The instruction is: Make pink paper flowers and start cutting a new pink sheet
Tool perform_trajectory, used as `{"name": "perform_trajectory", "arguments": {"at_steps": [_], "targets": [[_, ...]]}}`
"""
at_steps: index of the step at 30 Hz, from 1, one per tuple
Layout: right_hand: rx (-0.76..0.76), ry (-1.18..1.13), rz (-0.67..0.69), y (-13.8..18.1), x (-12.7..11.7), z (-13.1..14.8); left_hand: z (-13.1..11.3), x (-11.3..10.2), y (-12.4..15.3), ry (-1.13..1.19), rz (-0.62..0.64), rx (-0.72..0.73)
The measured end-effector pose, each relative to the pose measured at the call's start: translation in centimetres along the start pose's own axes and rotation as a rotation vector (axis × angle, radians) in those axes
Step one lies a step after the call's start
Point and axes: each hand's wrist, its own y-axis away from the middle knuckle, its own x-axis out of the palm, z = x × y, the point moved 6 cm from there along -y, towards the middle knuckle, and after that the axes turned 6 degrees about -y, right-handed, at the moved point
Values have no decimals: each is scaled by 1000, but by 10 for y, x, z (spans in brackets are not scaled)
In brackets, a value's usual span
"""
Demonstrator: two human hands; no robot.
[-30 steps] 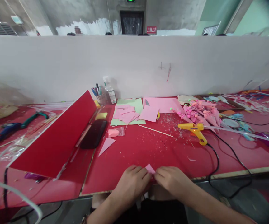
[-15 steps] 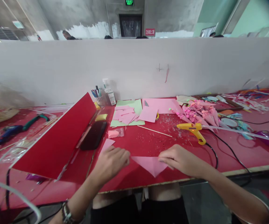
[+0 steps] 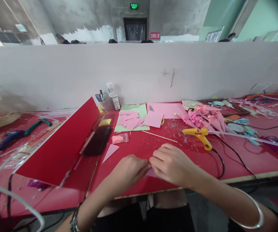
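My left hand point(image 3: 127, 169) and my right hand point(image 3: 170, 164) meet over the red table point(image 3: 139, 151) near its front edge. Both pinch a pink paper piece point(image 3: 151, 173), and only a sliver of it shows between and under the fingers. A loose pink paper triangle point(image 3: 110, 152) lies on the table just left of my left hand.
A yellow glue gun point(image 3: 199, 135) with a black cord lies right of my hands, beside pink paper cones point(image 3: 206, 117). Pink paper pieces point(image 3: 130, 119) on a green sheet, a thin stick point(image 3: 159, 136), a black phone point(image 3: 97, 140) and a tilted red board point(image 3: 64, 141) lie behind and left.
Half a second ago my hands were apart with a pink paper triangle spread flat between them. Now they have come together and cover the paper, pinching it.
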Motion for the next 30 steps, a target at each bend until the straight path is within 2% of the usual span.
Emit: {"name": "perform_trajectory", "arguments": {"at_steps": [4,9,12,15,17,19,22,24,26,30], "targets": [[3,-33,-18,-3,8,0,1,0,0,30,47,-60],[36,-103,-1,6,14,-21,7,1,5,115,147,-114],[129,-140,-17,18,18,-47,20,2,12,169,150,-169],[310,-162,-50,33,23,-78,37,3,20,370,140,-252],[444,-295,-85,41,28,-92,47,6,22,582,121,-298],[517,-580,-107,42,38,-95,53,11,21,769,77,-341],[491,-1104,-76,29,55,-78,61,23,15,936,-44,-459],[431,-1326,-80,17,61,-65,64,31,10,996,-120,-521],[401,-1416,-111,5,63,-60,65,37,4,1036,-157,-556],[429,-1418,-138,-10,65,-65,70,45,-5,1098,-182,-585]]}}
